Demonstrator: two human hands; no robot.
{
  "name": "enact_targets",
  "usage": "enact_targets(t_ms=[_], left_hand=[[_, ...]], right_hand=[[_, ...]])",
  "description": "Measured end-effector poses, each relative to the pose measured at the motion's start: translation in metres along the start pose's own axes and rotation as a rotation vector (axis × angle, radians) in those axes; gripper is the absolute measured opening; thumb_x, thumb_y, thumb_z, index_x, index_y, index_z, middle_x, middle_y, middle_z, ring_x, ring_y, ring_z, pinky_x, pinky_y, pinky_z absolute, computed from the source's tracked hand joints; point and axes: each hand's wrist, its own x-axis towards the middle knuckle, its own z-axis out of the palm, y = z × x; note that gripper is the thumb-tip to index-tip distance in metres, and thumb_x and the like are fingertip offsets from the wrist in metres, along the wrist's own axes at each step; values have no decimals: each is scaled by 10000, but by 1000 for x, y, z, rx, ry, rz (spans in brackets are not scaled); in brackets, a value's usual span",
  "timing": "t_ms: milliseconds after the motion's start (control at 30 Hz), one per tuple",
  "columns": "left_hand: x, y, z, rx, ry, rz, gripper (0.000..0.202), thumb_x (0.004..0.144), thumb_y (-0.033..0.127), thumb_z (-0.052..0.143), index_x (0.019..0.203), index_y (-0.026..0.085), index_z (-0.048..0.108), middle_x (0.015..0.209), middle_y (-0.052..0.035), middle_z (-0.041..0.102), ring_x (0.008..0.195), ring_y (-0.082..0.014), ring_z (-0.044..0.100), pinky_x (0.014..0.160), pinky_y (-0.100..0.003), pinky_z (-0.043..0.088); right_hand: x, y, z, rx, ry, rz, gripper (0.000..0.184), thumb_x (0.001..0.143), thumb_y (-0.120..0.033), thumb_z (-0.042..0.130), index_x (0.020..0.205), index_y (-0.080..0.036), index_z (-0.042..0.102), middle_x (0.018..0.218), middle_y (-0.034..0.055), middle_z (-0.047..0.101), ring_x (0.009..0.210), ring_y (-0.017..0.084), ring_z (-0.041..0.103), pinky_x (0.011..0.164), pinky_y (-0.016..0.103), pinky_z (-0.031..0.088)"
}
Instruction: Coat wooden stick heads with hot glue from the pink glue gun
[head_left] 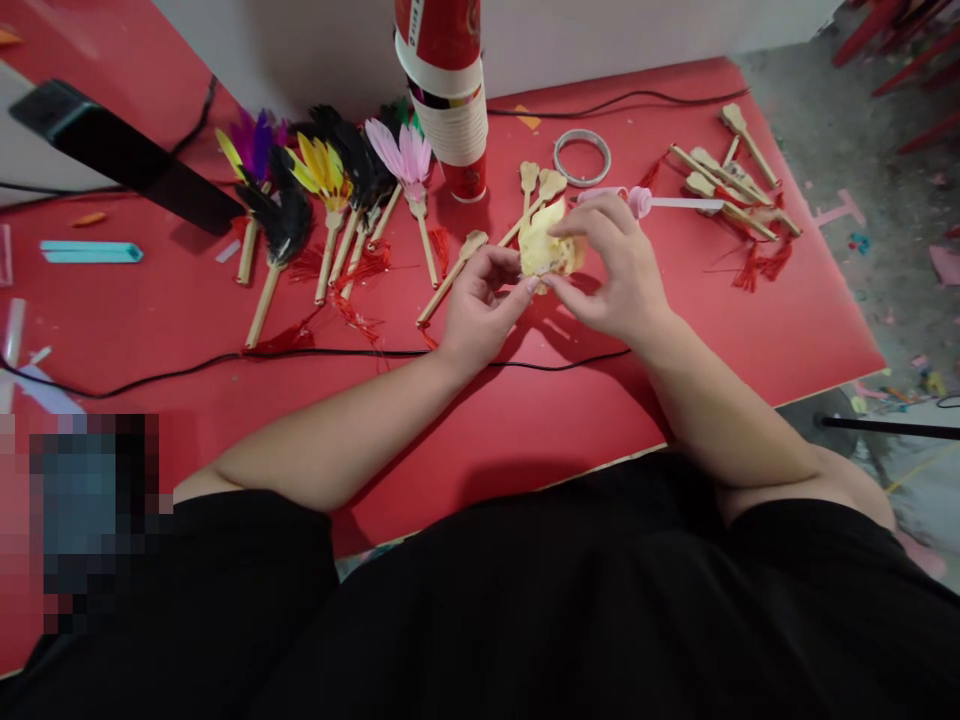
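Yellow feather piece (pixel 547 250): held just above the red table (pixel 187 300) at centre of view, pinched from both sides.
Finished feather fans (pixel 322 185) lie at 10 o'clock from it, and a stack of paper cups (pixel 450 110) stands at 11 o'clock. The left hand (pixel 476 300) closes thumb and fingertips on its lower left edge, at 8 o'clock. The right hand (pixel 619 270) pinches its right edge, at 4 o'clock, with the fingers curled over. Bare wooden handles (pixel 739 185) with red tassels lie at 2 o'clock. The piece is judged very light, soft and easily crushed. Grip lightly at the base where the quills gather, not at the tips.
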Motion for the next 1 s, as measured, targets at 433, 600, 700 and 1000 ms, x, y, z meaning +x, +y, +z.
enact_targets(t_ms=[433, 600, 700, 1000], left_hand=[[4, 8, -2, 11, 73, 42, 610, 917, 841, 966, 929, 276, 737, 889, -6, 680, 939, -191, 791, 908, -377, 733], [1, 12, 0, 24, 70, 65, 555, 953, 834, 940, 997, 300, 797, 967, -28, 712, 1099, -241, 832, 962, -449, 754], [-1, 12, 1, 26, 80, 63, 555, 960, 841, 928, 1020, 304, 800, 1004, -32, 724, 1146, -247, 834, 988, -463, 760], [-1, 19, -3, 73, 8, 112, 605, 932, 843, 952, 1117, 288, 801, 1085, -50, 742, 1177, -274, 837, 1064, -463, 724]], right_hand=[[-7, -4, -5, 74, -147, 198, 324, 1016, -603, 956, 1090, -353, 762, 1054, 65, 812, 1127, 373, 776, 1114, 638, 671], [-9, -6, -2, 69, -107, 211, 303, 1019, -588, 964, 1060, -360, 769, 1010, 82, 798, 1114, 379, 754, 1109, 653, 688], [-10, -12, 1, 12, -96, 207, 236, 1059, -566, 916, 1088, -371, 786, 1038, 92, 794, 1156, 396, 741, 1137, 680, 670], [-5, -35, -8, -176, -107, 155, 292, 1177, -636, 712, 1084, -382, 822, 1177, 76, 810, 1344, 416, 714, 1293, 750, 554]])
